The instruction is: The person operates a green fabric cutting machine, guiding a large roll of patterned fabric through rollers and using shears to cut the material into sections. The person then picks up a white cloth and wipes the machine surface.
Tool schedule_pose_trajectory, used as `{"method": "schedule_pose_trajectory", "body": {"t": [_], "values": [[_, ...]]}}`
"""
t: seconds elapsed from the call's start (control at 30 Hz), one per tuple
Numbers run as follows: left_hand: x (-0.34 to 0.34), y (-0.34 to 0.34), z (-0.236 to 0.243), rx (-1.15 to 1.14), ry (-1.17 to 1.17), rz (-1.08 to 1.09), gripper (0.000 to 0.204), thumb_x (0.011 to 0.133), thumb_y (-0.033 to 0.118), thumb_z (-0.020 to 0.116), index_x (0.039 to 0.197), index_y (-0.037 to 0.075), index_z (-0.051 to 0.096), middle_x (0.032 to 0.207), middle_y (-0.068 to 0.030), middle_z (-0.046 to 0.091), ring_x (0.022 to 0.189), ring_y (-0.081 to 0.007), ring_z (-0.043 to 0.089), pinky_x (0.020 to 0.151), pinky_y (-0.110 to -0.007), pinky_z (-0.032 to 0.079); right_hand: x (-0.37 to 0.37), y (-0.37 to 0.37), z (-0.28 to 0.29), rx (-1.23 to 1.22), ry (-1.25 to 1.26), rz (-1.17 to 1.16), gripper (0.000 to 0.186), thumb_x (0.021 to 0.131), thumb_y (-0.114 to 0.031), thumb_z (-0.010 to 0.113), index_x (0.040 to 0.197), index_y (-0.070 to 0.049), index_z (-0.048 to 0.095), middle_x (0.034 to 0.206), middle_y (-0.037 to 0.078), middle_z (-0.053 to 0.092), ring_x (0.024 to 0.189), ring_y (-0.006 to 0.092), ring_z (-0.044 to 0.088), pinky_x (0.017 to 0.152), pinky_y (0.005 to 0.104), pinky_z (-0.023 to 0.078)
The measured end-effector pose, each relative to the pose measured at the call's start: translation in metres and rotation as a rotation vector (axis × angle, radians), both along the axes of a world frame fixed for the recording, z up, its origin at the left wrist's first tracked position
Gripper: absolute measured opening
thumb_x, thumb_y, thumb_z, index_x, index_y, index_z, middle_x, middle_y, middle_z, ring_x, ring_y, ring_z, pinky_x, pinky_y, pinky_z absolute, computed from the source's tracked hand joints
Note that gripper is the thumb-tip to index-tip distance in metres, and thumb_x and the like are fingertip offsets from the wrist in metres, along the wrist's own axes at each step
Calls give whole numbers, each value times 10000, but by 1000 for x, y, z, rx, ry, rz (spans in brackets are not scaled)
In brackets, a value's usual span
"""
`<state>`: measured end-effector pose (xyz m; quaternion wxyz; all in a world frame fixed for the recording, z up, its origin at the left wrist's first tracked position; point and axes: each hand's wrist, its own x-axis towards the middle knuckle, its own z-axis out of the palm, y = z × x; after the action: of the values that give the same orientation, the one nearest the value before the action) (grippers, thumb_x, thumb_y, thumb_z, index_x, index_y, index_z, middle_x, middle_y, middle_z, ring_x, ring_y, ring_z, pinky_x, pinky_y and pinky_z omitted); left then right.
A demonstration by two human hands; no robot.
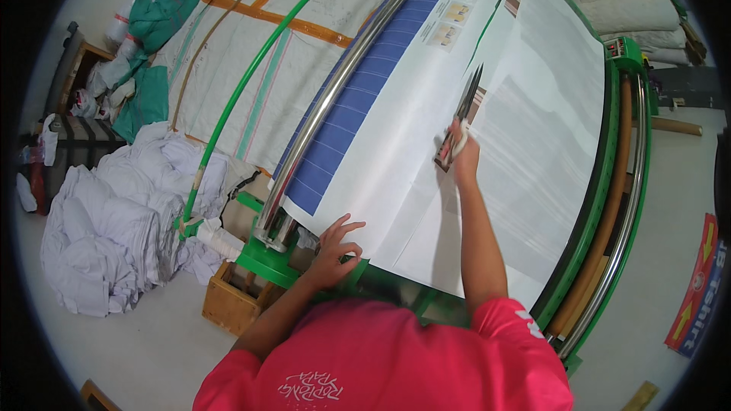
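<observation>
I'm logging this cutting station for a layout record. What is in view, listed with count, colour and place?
Cutting table: one, green frame, centre to right.
Paper sheet: one, white, spread over the table.
Blue fabric strip: one, along the sheet's left edge.
Metal rail: one, silver, beside the strip.
Cloth heap: one, white, floor at left.
Wooden crate: one, brown, below the table end.
Scissors: one pair, dark blades, held in the right hand.
Left hand: pressing on the sheet's near edge.
Right hand: gripping the scissors.

Left hand splayed flat; right hand fisted, outstretched.
</observation>
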<state>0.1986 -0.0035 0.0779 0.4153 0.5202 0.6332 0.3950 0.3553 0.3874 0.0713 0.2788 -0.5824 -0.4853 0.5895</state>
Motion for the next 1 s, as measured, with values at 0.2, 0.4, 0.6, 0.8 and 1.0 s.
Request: {"method": "schedule_pose_trajectory", "body": {"t": [0.2,0.4,0.6,0.8,1.0], "values": [[-24,-1,-2,32,-551,140,76,926,41,646,978,95,636,1558,-160,664,1584,-390,461,1314,-543,314,69,-178,0,34,-152,81,410,1053,-403,805,1146,-8,747,665,19,644,542,118,626,516,322,493],[-67,-27,-27,83,-1213,589,213,941,12,552,1141,66,604,1426,-201,705,1339,-355,683,1178,-517,535,98,-320,35,63,-430,218,649,942,-508,893,1269,29,732,889,172,789,807,282,759,759,433,578],[-136,-33,-20,355,-1246,851,270,993,135,590,1263,124,578,1384,-126,708,1335,-348,677,1182,-559,524,128,-374,30,158,-505,531,734,938,-610,831,1340,-12,689,953,233,799,901,455,775,793,527,590],[-224,-40,-81,307,-1163,1088,298,1010,189,654,1284,218,543,1289,-36,613,1217,-312,616,1045,-594,502,158,-388,47,331,-710,816,610,946,-471,838,1380,-78,666,961,174,804,891,410,785,775,515,597],[-274,-41,-133,117,-937,1303,371,1026,254,720,1307,221,480,1241,-48,528,1126,-279,555,995,-603,490,209,-409,55,453,-790,937,684,898,-340,858,1489,-146,573,1066,164,796,988,381,777,819,510,604]]}}
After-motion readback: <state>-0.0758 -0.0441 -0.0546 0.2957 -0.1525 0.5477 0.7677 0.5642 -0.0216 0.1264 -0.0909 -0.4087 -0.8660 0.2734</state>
